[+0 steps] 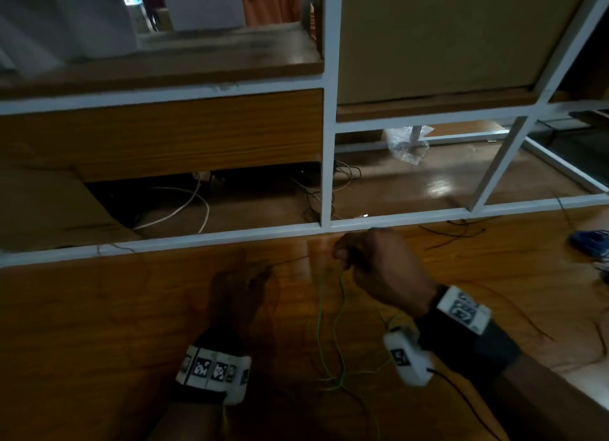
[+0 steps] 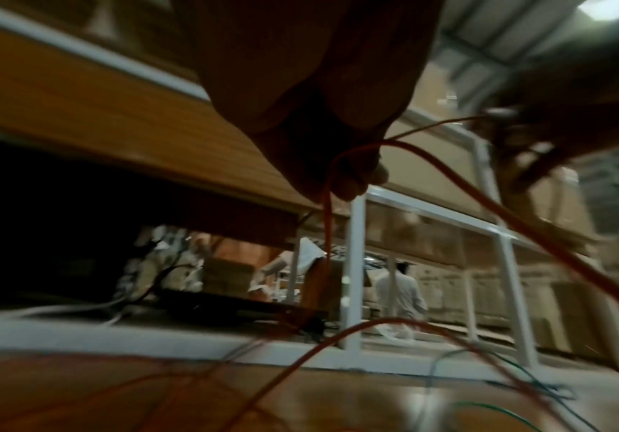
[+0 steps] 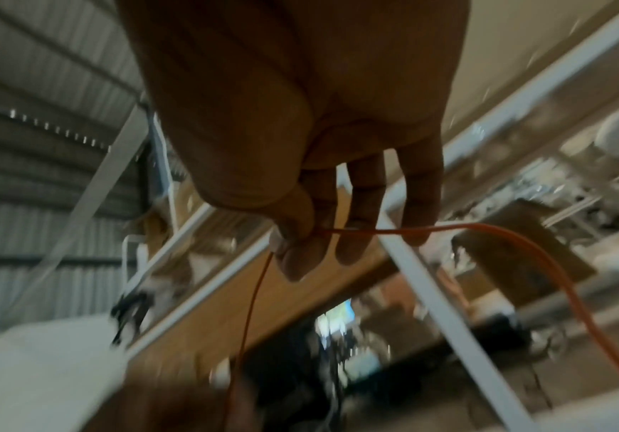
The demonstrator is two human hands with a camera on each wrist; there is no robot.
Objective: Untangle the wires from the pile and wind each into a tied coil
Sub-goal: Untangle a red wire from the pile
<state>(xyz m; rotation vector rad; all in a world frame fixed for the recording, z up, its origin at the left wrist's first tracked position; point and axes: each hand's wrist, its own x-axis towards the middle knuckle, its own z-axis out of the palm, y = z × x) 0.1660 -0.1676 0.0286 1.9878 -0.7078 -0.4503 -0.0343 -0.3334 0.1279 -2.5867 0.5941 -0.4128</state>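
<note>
A thin orange wire (image 1: 290, 260) stretches between my two hands above the wooden table (image 1: 115, 325). My left hand (image 1: 263, 271) is blurred in the head view; in the left wrist view the left hand (image 2: 352, 178) pinches a bend of the orange wire (image 2: 485, 210). My right hand (image 1: 342, 256) is raised near the table's far edge. In the right wrist view the right hand (image 3: 300, 239) pinches the orange wire (image 3: 522, 245) between thumb and forefinger. A green wire (image 1: 331, 325) trails from under the right hand down across the table; whether that hand holds it is unclear.
A white metal frame rail (image 1: 197, 239) borders the far edge of the table. Thin black wires (image 1: 461, 233) lie at the right, near a blue object (image 1: 590, 241). Behind the rail are a white cable (image 1: 184, 210) and cardboard (image 1: 49, 206).
</note>
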